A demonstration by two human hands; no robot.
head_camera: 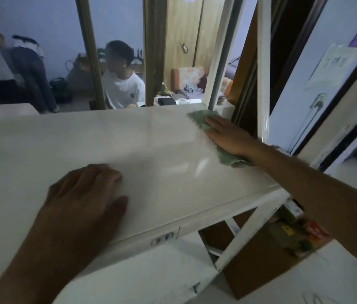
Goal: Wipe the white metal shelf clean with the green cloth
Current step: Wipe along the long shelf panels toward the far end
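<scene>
The white metal shelf [129, 145] spans the view, its flat top facing me. A green cloth [197, 119] lies on the shelf's far right corner. My right hand [228, 134] presses flat on the cloth, fingers together and pointing to the far left; cloth shows beyond the fingertips and under the wrist. My left hand [85, 194] rests on the near left of the shelf top, palm down, fingers curled, holding nothing.
White upright posts [263, 69] of the rack rise just behind the cloth. A diagonal brace [247, 229] and a lower shelf [142, 266] sit below the front edge. A brown box [256, 255] stands at lower right. A seated person [122, 84] is beyond the shelf.
</scene>
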